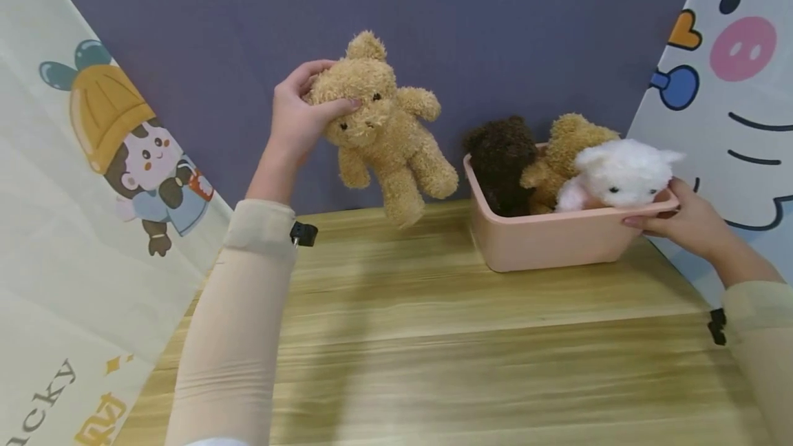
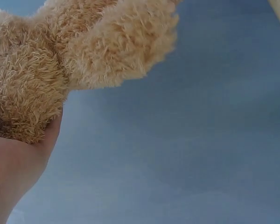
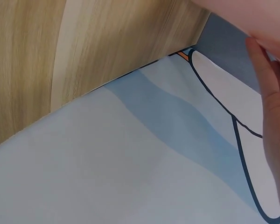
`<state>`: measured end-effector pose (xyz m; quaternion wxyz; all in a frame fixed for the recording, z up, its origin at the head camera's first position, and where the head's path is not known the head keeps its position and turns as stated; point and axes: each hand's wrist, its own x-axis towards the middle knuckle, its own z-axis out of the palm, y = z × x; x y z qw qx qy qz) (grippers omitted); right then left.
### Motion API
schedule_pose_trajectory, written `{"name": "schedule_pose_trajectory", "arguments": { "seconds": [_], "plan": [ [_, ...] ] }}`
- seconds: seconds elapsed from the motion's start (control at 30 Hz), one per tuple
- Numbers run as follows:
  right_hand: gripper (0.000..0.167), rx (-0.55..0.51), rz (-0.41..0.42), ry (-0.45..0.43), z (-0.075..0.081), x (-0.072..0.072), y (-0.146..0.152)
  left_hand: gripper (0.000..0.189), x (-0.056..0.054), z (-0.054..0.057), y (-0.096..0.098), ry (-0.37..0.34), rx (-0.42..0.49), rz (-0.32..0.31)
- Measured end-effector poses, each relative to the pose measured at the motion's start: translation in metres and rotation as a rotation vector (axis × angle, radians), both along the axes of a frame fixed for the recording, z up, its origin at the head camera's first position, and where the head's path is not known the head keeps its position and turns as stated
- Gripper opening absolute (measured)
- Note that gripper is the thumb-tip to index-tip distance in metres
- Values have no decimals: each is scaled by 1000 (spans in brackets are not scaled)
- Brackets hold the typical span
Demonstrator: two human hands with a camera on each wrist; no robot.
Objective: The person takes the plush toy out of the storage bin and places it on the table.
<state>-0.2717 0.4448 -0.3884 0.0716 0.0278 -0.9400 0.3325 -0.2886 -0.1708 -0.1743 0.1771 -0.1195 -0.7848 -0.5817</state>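
A light tan teddy bear (image 1: 396, 133) hangs in the air above the table, left of the bin. My left hand (image 1: 294, 115) grips it by the head, thumb across its face. The left wrist view shows its curly fur (image 2: 25, 79) up close, with part of the hand (image 2: 18, 161) beneath. A pink bin (image 1: 557, 239) stands at the back right. My right hand (image 1: 696, 222) holds its right rim, thumb on the front side. Inside it are a dark brown plush toy (image 1: 504, 157), a golden-brown teddy bear (image 1: 573, 146) and a white plush animal (image 1: 628, 171).
A wood-grain table (image 1: 471, 370) spans the front. Behind it rises a dark blue-grey wall (image 1: 495, 26). Printed panels stand on both sides: the left panel (image 1: 43, 226) has a cartoon child, the right panel (image 1: 762, 136) a pink-snouted figure close to my right hand.
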Motion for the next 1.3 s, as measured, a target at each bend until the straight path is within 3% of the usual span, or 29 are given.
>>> {"name": "schedule_pose_trajectory", "arguments": {
  "seconds": [0.2, 0.4, 0.57, 0.7, 0.83, 1.03, 1.2, 1.3],
  "plan": [
    [59, 1, -3, -6, 1, 1, 0, 67, -15, -19, -6, -39, -77, -44],
    [53, 6, -23, 4, 2, 3, -2, 68, -32, -53, 3, -108, -247, -55],
    [64, -5, -31, 19, -1, 3, -3, 67, -45, -81, 13, -154, -293, -72],
    [85, -13, -32, 11, -4, 2, -2, 67, -52, -96, 19, -176, -320, -98],
    [99, -17, -34, -5, -4, 3, -3, 68, -56, -104, 22, -186, -355, -125],
    [79, -18, -37, 5, -1, 5, -4, 68, -58, -106, 22, -182, -503, -179],
    [76, -16, -45, 14, 0, 6, -5, 71, -62, -110, 24, -169, -673, -211],
    [74, -18, -49, 16, -1, 6, -6, 71, -63, -112, 25, -152, -726, -217]
  ]
}}
